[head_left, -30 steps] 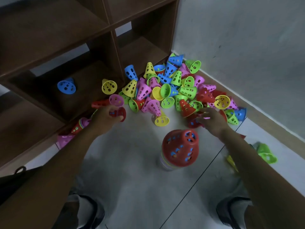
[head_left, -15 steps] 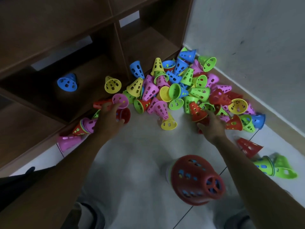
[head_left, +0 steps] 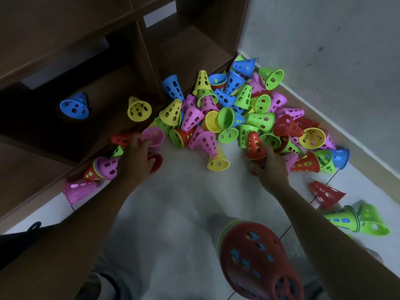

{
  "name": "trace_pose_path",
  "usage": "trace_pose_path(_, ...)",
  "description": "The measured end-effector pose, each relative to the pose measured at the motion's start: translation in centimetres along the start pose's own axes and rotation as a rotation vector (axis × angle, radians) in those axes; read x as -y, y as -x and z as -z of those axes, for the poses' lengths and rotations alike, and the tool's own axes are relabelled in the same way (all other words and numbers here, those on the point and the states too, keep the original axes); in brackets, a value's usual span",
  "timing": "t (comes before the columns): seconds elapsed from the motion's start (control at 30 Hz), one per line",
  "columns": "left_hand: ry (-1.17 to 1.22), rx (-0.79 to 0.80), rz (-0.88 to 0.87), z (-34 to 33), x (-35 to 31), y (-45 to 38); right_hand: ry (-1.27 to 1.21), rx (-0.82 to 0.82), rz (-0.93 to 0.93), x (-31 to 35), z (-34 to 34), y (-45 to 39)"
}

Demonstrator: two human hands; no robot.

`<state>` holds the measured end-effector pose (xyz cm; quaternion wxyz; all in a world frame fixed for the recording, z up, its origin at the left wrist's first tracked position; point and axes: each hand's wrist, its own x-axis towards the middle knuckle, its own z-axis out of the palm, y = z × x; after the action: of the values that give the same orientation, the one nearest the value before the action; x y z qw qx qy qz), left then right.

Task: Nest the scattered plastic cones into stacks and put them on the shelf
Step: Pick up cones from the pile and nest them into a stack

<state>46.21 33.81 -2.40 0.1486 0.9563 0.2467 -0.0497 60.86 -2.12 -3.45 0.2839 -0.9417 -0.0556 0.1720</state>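
Both hands are working the pile's near edge: left hand (head_left: 138, 161) is curling around a pink cone (head_left: 152, 137) by the shelf (head_left: 71, 148) front, right hand (head_left: 271, 169) seemingly gripping a red cone (head_left: 255, 146), blurred, ready for nesting onto the red-topped stack (head_left: 257, 260).

I am reaching both bare forearms forward from the bottom corners of the frame toward its middle. My left hand (head_left: 138, 161) is sitting left of centre, back toward the camera, fingers curling downward around something red. My right hand (head_left: 271, 167) is lying right of centre, palm down, its fingers bending forward; their grip is hidden.
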Motion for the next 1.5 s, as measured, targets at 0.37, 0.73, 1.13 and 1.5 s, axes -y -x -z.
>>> trace_pose_path(0.37, -0.016, 0.112, 0.036, -1.4, 0.0, 1.1, -0.039, -0.034, -0.005, 0.6, -1.6, -1.2)
trace_pose_path(0.73, 0.016, -0.053, -0.041, -0.7, 0.5, 1.7, -0.052, -0.058, -0.004, 1.3, -1.8, -1.8)
trace_pose_path(1.13, 0.334, -0.125, 0.06, 2.3, -3.3, 2.7, -0.176, 0.1, -0.224, 1.0, 0.0, -1.7)
trace_pose_path(1.5, 0.651, -0.101, 0.017, 6.6, -9.2, 4.4, -0.973, 0.279, -0.33, 2.1, 5.6, 1.9)
